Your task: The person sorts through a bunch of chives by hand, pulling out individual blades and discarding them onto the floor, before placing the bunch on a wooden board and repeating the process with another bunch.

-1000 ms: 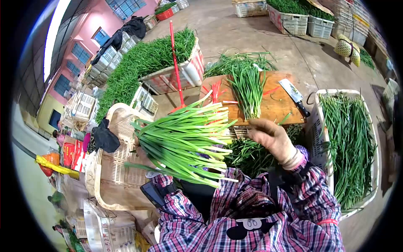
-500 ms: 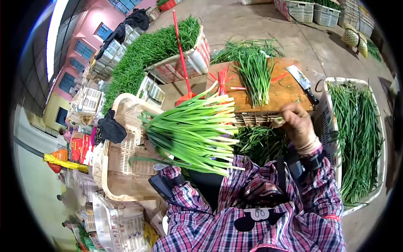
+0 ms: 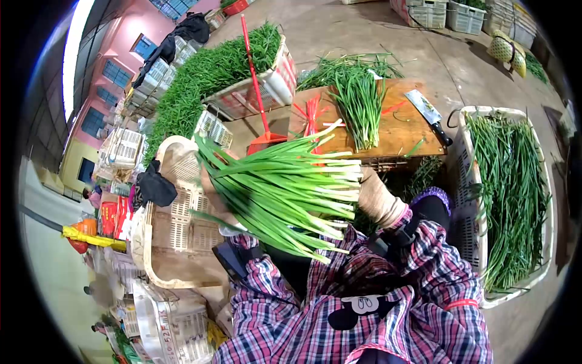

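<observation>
A large bunch of green chives [image 3: 273, 194] lies across my left hand [image 3: 213, 195], with its white stem ends fanned out to the right. My left hand is wrapped round the leafy part from behind, so most of its fingers are hidden. Against the stem ends is my right hand [image 3: 377, 195]; its fingers are behind the stems and I cannot see what they grip. Another bunch of chives [image 3: 362, 112] rests on the wooden board [image 3: 406, 136], beside a cleaver [image 3: 424, 108] and red ties [image 3: 311, 115].
A crate of chives [image 3: 476, 203] stands at the right. At the left is a pale crate [image 3: 151, 255] with a black cloth [image 3: 157, 185] over its rim. Behind are a heaped crate of greens [image 3: 285, 79] and a red-handled dustpan [image 3: 267, 142]. A purple-trimmed shoe [image 3: 439, 194] shows near the board.
My right hand has moved left and down from the board's front edge to the stem ends. The bunch in my left hand has shifted and turned slightly.
</observation>
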A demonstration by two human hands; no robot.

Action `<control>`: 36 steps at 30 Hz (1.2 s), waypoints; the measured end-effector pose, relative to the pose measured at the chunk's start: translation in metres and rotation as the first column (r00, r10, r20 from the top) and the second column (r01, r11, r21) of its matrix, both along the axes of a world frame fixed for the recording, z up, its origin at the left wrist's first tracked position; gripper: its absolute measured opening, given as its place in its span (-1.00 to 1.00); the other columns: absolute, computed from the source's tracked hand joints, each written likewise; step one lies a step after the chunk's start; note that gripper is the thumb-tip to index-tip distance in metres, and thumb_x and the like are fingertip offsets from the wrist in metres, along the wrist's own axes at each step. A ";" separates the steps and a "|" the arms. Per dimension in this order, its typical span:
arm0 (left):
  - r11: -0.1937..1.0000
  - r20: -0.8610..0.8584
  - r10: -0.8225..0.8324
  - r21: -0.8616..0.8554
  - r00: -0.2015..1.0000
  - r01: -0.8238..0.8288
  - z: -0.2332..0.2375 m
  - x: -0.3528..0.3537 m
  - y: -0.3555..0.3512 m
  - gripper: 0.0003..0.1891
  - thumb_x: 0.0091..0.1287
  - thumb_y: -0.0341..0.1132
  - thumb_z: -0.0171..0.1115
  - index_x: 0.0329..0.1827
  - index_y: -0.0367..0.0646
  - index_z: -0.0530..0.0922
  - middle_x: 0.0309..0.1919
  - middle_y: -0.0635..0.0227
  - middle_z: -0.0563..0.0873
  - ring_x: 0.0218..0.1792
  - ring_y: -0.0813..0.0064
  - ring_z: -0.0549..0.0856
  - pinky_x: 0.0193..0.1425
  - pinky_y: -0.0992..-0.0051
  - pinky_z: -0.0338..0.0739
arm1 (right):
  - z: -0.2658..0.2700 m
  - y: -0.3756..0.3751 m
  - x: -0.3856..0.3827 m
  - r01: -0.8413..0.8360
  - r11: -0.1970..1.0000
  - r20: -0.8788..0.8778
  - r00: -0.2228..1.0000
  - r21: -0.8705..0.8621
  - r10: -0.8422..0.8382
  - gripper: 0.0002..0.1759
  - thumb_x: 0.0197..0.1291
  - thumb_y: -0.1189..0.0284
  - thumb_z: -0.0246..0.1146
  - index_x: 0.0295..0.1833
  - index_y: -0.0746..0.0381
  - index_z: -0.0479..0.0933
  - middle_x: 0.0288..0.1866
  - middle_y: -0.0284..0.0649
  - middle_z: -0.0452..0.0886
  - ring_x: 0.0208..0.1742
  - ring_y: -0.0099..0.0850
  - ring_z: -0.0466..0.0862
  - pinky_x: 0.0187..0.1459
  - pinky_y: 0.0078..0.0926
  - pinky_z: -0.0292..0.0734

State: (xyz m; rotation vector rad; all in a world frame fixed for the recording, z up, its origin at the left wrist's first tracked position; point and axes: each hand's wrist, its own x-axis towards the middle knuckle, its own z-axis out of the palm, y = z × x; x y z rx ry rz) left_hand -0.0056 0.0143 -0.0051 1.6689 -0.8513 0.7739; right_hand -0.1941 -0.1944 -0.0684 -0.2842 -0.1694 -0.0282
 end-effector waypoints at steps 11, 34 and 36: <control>-0.015 -0.037 -0.988 -0.942 -0.148 0.335 0.054 0.002 -0.025 -0.71 0.37 -0.20 0.05 -0.28 -0.26 0.62 -0.36 0.21 0.69 -0.45 0.50 0.55 -0.02 0.41 0.55 | -0.012 -0.004 -0.019 0.319 0.731 -0.076 0.889 -0.603 -0.451 -0.69 0.13 0.61 0.32 0.02 0.38 0.56 -0.10 -0.22 0.70 -0.11 -0.53 0.64 0.00 -0.52 0.55; 0.431 -0.431 -0.902 -0.902 0.028 0.030 0.060 -0.038 -0.067 -0.74 0.17 -0.11 0.24 -0.34 -0.15 0.58 -0.58 0.38 0.62 -0.49 0.36 0.64 -0.34 0.37 0.62 | 0.052 -0.012 -0.040 0.261 -0.513 0.514 0.731 -0.818 -0.449 -0.59 0.05 0.28 0.37 0.03 0.14 0.54 -0.43 -0.06 0.60 -0.38 -0.08 0.62 -0.37 -0.25 0.47; 0.579 -0.577 -0.815 -0.813 0.054 0.052 0.064 -0.043 -0.067 -0.75 0.13 -0.09 0.26 -0.39 -0.10 0.59 -0.57 0.41 0.61 -0.46 0.37 0.65 -0.32 0.40 0.62 | 0.057 -0.009 -0.035 0.237 -0.549 0.512 0.745 -0.802 -0.427 -0.58 0.09 0.20 0.33 0.06 0.10 0.52 -0.39 -0.06 0.61 -0.33 -0.04 0.62 -0.34 -0.18 0.47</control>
